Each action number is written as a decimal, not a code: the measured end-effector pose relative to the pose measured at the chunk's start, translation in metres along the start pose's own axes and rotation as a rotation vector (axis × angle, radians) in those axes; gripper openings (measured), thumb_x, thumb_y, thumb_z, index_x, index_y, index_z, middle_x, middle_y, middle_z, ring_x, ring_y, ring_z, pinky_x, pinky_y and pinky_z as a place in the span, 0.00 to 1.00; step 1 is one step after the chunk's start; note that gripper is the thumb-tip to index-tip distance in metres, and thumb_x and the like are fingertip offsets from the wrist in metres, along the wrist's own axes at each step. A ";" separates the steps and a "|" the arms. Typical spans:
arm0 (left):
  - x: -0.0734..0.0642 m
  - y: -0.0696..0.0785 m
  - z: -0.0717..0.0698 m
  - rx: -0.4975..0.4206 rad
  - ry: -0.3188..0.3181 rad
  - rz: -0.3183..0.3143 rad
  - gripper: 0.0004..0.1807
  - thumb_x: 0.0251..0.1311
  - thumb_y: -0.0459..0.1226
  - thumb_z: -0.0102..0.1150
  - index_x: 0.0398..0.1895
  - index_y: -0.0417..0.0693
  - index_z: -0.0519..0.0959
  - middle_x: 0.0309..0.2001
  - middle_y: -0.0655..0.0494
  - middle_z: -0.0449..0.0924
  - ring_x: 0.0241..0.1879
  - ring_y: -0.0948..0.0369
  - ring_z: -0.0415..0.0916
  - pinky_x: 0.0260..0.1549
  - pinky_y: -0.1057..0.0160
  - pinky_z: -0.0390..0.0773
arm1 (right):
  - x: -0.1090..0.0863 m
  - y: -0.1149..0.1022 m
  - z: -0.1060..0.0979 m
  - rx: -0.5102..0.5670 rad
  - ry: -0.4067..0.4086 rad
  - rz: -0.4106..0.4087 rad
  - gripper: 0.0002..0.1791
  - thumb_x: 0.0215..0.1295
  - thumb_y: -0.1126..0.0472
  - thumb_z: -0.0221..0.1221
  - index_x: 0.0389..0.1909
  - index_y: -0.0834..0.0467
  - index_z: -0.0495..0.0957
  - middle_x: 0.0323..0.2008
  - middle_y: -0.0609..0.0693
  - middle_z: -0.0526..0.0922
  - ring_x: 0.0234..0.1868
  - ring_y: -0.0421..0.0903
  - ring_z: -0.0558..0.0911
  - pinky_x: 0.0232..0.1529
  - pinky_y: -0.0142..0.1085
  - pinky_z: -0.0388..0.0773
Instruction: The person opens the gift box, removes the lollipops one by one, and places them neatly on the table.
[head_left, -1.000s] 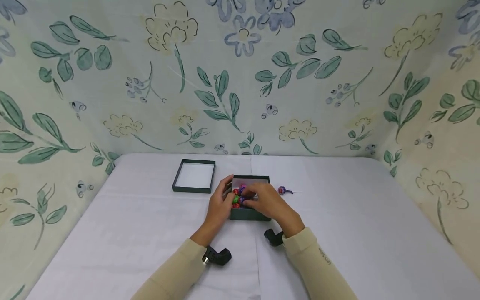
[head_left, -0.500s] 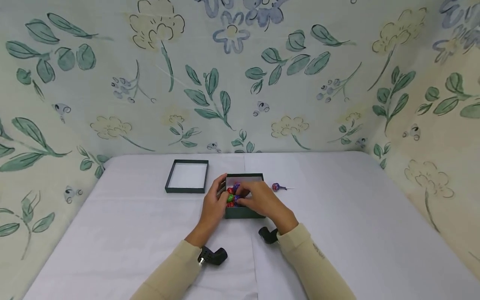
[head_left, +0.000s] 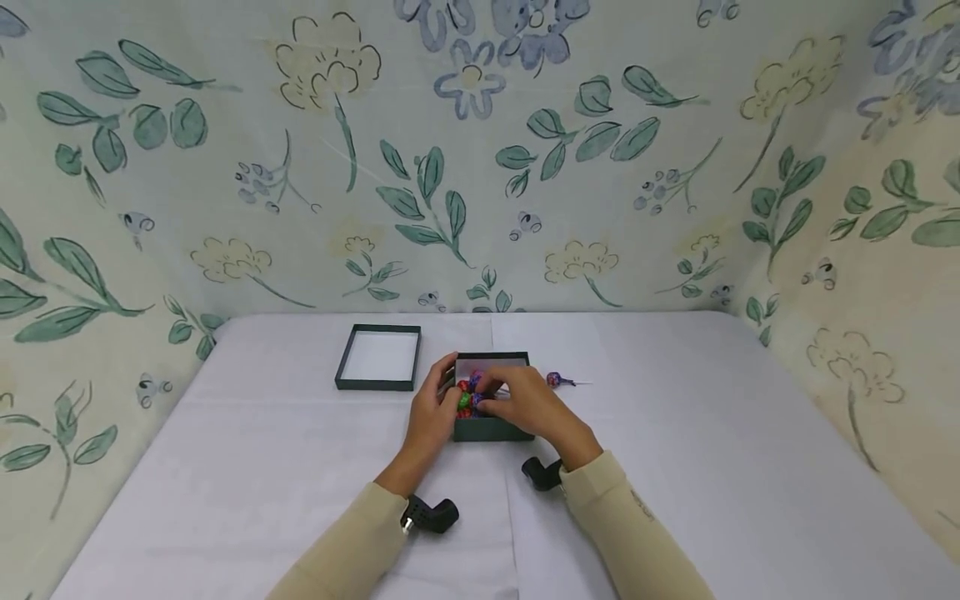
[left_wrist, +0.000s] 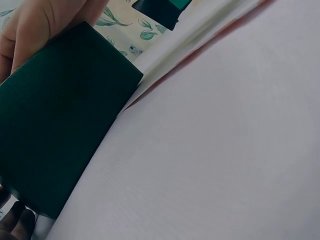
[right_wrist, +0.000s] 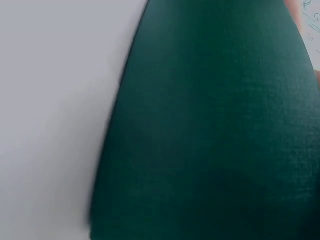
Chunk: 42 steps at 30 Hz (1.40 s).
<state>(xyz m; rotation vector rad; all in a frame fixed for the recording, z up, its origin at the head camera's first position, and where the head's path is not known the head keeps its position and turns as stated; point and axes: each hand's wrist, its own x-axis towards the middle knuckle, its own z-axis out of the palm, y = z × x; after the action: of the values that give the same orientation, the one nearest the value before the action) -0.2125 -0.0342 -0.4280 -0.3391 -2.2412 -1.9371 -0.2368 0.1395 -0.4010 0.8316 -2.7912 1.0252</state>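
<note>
A dark green open box stands on the white-covered table, with several wrapped lollipops in red, green and purple in its left part. At the box's left wall my left hand holds on, the thumb at the inner side and the fingers outside. My right hand reaches over the right side into the box; its thumb and fingertips pinch a purple-blue lollipop. In the left wrist view the box hides part of the left hand. Only the box's side fills the right wrist view.
A shallow lid, dark green with a white inside, lies at the back left of the box. To the box's right lies one loose purple lollipop, its stick pointing right. A flower-patterned cloth hangs behind the table.
The head view shifts slightly. My right thumb and fingertips have drawn closer together over the lollipops inside the box, while my left hand keeps its place on the box wall.
</note>
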 end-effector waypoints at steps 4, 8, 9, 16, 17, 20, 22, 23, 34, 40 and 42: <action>0.003 -0.001 -0.002 -0.002 0.015 -0.010 0.28 0.64 0.27 0.43 0.69 0.44 0.65 0.68 0.40 0.64 0.66 0.45 0.63 0.64 0.50 0.64 | 0.005 0.001 -0.001 0.040 0.014 -0.014 0.08 0.56 0.63 0.68 0.36 0.55 0.81 0.36 0.47 0.85 0.40 0.45 0.83 0.47 0.47 0.79; 0.005 -0.003 -0.002 -0.004 0.019 -0.025 0.28 0.64 0.26 0.44 0.68 0.45 0.65 0.67 0.41 0.65 0.66 0.46 0.64 0.64 0.50 0.65 | 0.006 0.003 -0.003 0.088 0.027 -0.005 0.08 0.57 0.64 0.67 0.38 0.55 0.81 0.38 0.47 0.85 0.41 0.46 0.84 0.45 0.45 0.81; 0.005 -0.004 -0.001 -0.006 0.019 -0.027 0.28 0.64 0.26 0.44 0.68 0.46 0.65 0.67 0.41 0.65 0.66 0.46 0.64 0.63 0.51 0.65 | 0.006 0.004 -0.003 0.098 0.030 0.003 0.09 0.57 0.64 0.67 0.38 0.54 0.81 0.38 0.47 0.84 0.41 0.46 0.84 0.43 0.43 0.82; 0.005 -0.005 -0.001 -0.026 0.009 -0.020 0.27 0.64 0.26 0.43 0.68 0.45 0.65 0.67 0.41 0.65 0.66 0.45 0.63 0.64 0.51 0.65 | 0.003 -0.001 -0.015 0.101 0.011 0.037 0.14 0.59 0.62 0.66 0.47 0.55 0.83 0.44 0.46 0.84 0.43 0.45 0.84 0.44 0.41 0.82; 0.004 -0.004 0.000 -0.028 0.008 -0.018 0.27 0.64 0.26 0.43 0.68 0.44 0.65 0.67 0.40 0.65 0.66 0.44 0.63 0.64 0.51 0.65 | 0.003 -0.002 -0.017 0.089 0.015 0.040 0.15 0.59 0.62 0.66 0.48 0.55 0.83 0.45 0.46 0.83 0.43 0.45 0.84 0.46 0.43 0.82; 0.004 -0.004 0.001 -0.030 -0.001 -0.014 0.27 0.65 0.26 0.43 0.69 0.45 0.64 0.67 0.40 0.65 0.66 0.44 0.63 0.63 0.51 0.65 | 0.003 -0.003 -0.026 0.054 0.044 0.042 0.14 0.60 0.62 0.65 0.48 0.54 0.83 0.46 0.47 0.83 0.45 0.46 0.83 0.49 0.46 0.80; 0.004 -0.004 0.002 -0.033 -0.009 -0.014 0.27 0.65 0.27 0.44 0.69 0.45 0.64 0.67 0.40 0.64 0.66 0.44 0.63 0.63 0.51 0.66 | 0.001 -0.003 -0.032 0.036 0.066 0.045 0.13 0.59 0.62 0.66 0.46 0.54 0.83 0.46 0.47 0.82 0.44 0.46 0.83 0.50 0.46 0.80; 0.004 -0.003 0.003 -0.034 -0.014 -0.013 0.27 0.65 0.27 0.43 0.69 0.45 0.64 0.67 0.41 0.64 0.66 0.44 0.63 0.63 0.51 0.66 | 0.000 -0.002 -0.035 0.029 0.077 0.051 0.13 0.59 0.62 0.66 0.46 0.53 0.83 0.45 0.47 0.82 0.44 0.45 0.83 0.50 0.45 0.80; 0.013 -0.039 0.005 0.000 0.039 0.008 0.28 0.65 0.31 0.45 0.69 0.54 0.66 0.66 0.54 0.67 0.65 0.53 0.66 0.63 0.54 0.67 | -0.008 0.000 -0.057 0.021 0.071 0.074 0.17 0.61 0.63 0.64 0.52 0.55 0.80 0.46 0.47 0.83 0.51 0.50 0.82 0.49 0.46 0.80; 0.013 -0.039 0.005 0.017 0.038 -0.009 0.28 0.65 0.32 0.45 0.69 0.57 0.65 0.67 0.57 0.66 0.66 0.57 0.65 0.64 0.57 0.65 | -0.019 0.008 -0.069 -0.018 0.088 0.132 0.17 0.60 0.65 0.64 0.51 0.57 0.80 0.49 0.51 0.81 0.52 0.52 0.81 0.46 0.43 0.82; 0.013 -0.039 0.004 0.020 0.039 -0.020 0.28 0.65 0.33 0.45 0.69 0.60 0.65 0.67 0.59 0.66 0.66 0.59 0.64 0.64 0.58 0.65 | -0.021 0.010 -0.071 -0.030 0.089 0.145 0.16 0.60 0.66 0.64 0.50 0.57 0.81 0.48 0.52 0.81 0.52 0.52 0.81 0.46 0.44 0.82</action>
<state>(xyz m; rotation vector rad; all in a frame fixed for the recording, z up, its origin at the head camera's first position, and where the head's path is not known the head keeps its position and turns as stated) -0.2354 -0.0343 -0.4628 -0.2749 -2.2462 -1.9120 -0.2328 0.1996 -0.3566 0.5734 -2.8178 1.0096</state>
